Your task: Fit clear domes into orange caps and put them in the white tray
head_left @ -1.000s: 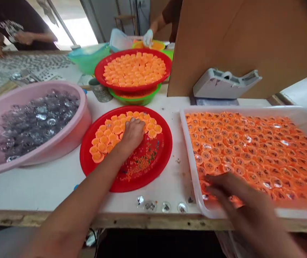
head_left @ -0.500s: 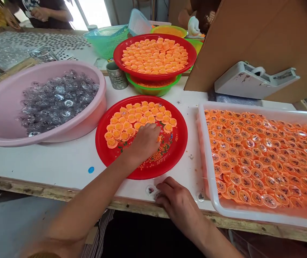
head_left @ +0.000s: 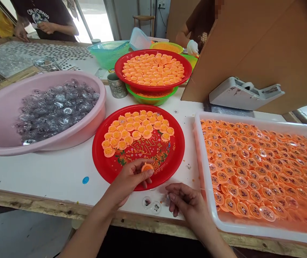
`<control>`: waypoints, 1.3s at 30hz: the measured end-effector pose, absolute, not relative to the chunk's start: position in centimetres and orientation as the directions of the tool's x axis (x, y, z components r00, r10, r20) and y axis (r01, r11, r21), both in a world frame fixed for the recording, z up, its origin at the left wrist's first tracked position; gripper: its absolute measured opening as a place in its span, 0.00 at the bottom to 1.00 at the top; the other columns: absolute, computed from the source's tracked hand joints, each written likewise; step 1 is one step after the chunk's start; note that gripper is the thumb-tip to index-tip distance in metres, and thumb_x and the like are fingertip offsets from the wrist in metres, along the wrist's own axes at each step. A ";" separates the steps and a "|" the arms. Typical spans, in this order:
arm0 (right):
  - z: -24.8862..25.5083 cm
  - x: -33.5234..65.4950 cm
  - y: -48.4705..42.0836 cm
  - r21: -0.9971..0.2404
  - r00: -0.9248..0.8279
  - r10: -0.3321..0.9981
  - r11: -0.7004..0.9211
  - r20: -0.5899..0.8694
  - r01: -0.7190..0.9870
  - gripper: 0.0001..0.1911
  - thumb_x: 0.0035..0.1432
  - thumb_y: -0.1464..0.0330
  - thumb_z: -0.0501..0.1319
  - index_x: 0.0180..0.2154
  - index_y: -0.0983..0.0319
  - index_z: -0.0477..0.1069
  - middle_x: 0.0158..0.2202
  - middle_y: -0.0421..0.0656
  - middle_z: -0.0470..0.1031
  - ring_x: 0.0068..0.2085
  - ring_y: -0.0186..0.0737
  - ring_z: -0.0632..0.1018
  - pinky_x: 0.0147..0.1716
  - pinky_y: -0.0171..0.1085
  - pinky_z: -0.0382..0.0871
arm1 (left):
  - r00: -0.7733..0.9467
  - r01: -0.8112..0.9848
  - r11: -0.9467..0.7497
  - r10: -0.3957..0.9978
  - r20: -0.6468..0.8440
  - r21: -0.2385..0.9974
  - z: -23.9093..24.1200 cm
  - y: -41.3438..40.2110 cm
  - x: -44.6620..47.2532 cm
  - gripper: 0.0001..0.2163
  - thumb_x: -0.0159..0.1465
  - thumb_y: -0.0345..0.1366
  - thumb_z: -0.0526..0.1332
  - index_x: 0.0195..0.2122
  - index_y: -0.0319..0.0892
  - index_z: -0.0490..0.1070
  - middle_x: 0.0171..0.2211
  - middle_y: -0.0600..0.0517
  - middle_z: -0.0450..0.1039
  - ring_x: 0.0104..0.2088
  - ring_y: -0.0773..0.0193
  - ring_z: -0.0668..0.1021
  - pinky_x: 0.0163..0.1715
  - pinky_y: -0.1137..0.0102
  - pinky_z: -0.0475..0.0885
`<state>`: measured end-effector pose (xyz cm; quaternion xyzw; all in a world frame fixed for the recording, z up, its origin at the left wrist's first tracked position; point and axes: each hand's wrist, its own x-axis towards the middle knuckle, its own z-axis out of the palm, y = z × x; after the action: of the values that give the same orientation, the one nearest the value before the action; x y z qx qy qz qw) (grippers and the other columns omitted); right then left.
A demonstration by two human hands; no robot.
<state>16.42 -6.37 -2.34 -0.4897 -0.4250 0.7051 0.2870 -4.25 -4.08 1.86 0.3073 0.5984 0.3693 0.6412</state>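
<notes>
My left hand [head_left: 128, 181] pinches a small round orange plastic piece [head_left: 146, 167] with a tab, above the near rim of a red patterned tray [head_left: 179, 157]. Similar orange pieces [head_left: 129, 126] cover the tray's far half. To the right, my right hand [head_left: 189, 200] has thumb and fingers closed around what looks like a clear disc [head_left: 166, 199], mostly hidden by the fingers. On the white table between my hands lie two clear discs with small printed pictures, a left disc [head_left: 147, 202] and a right disc [head_left: 156, 207].
A pink basin [head_left: 62, 139] of clear discs stands left. At right, a white bin [head_left: 209, 193] holds many orange pieces with printed discs. Behind are a stacked red tray [head_left: 153, 86], a mug [head_left: 117, 86], a tape dispenser [head_left: 236, 96] and cardboard [head_left: 250, 46]. Two people work across the table.
My left hand has come back from among the orange pieces toward me with one in its fingers. My right hand has lifted slightly and shifted right, uncovering a second clear disc.
</notes>
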 end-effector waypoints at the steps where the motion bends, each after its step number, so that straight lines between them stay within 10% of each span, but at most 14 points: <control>1: -2.2 16.3 -6.3 -0.867 -0.367 0.818 -0.494 -0.443 -0.055 0.16 0.53 0.56 0.68 0.34 0.62 0.71 0.21 0.37 0.71 0.20 0.32 0.71 0.19 0.31 0.67 | 0.023 -0.163 0.539 0.839 -0.543 0.826 2.0 -4.3 -4.2 0.19 0.58 0.40 0.68 0.50 0.43 0.73 0.33 0.53 0.73 0.30 0.66 0.76 0.28 0.74 0.72; 10: -2.2 15.9 -5.9 -0.882 -0.289 0.879 -0.438 -0.379 -0.176 0.11 0.56 0.60 0.66 0.35 0.61 0.74 0.26 0.39 0.75 0.20 0.30 0.71 0.20 0.30 0.66 | 0.088 -0.454 0.559 0.803 -0.590 0.693 2.1 -5.1 -3.6 0.15 0.59 0.37 0.68 0.47 0.44 0.75 0.47 0.47 0.76 0.44 0.56 0.80 0.46 0.63 0.77; 16: -2.4 15.4 -5.0 -0.905 -0.200 0.927 -0.360 -0.318 -0.228 0.07 0.55 0.64 0.67 0.32 0.61 0.73 0.22 0.36 0.68 0.22 0.31 0.69 0.19 0.29 0.63 | 0.046 -0.477 0.505 0.832 -0.553 0.720 1.1 -3.7 -3.2 0.12 0.57 0.34 0.70 0.42 0.42 0.77 0.46 0.47 0.77 0.41 0.57 0.81 0.40 0.65 0.79; 20: -3.1 16.4 -5.5 -0.971 -0.116 0.986 -0.094 -0.121 0.219 0.04 0.60 0.68 0.61 0.33 0.60 0.72 0.27 0.40 0.71 0.26 0.37 0.74 0.26 0.35 0.72 | 0.005 -0.523 0.482 0.826 -0.563 0.703 0.0 -2.8 -3.4 0.10 0.56 0.33 0.71 0.39 0.42 0.77 0.42 0.50 0.78 0.35 0.62 0.82 0.38 0.67 0.80; 23: -3.8 17.7 -6.9 -0.783 -0.244 0.968 0.192 0.053 0.591 0.12 0.62 0.75 0.53 0.41 0.60 0.73 0.40 0.47 0.76 0.40 0.44 0.79 0.41 0.42 0.76 | 0.009 -0.554 0.466 0.832 -0.554 0.690 -0.5 -2.7 -3.6 0.10 0.56 0.32 0.71 0.39 0.42 0.77 0.41 0.50 0.78 0.37 0.61 0.82 0.39 0.66 0.80; 28: -3.9 19.9 -10.8 -0.593 -0.426 0.905 0.342 -0.001 0.729 0.32 0.56 0.83 0.49 0.61 0.60 0.62 0.61 0.50 0.66 0.57 0.47 0.73 0.54 0.44 0.73 | 0.056 -0.541 0.490 0.832 -0.552 0.684 -0.7 -2.7 -4.0 0.11 0.57 0.33 0.70 0.41 0.40 0.76 0.43 0.47 0.79 0.39 0.57 0.82 0.39 0.65 0.80; 39: -3.0 19.5 -10.5 -0.545 -0.268 0.961 0.186 -0.074 0.817 0.30 0.55 0.85 0.46 0.56 0.60 0.61 0.51 0.50 0.70 0.48 0.46 0.77 0.47 0.45 0.76 | 0.057 -0.540 0.455 0.859 -0.508 0.708 -1.1 -3.1 -4.3 0.11 0.58 0.34 0.70 0.42 0.42 0.76 0.40 0.50 0.79 0.36 0.59 0.83 0.37 0.68 0.80</control>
<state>19.46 -10.53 -3.02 -0.5876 -0.7564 0.2484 0.1443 -4.33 -3.10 -1.10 0.1675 0.4764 0.4946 0.7074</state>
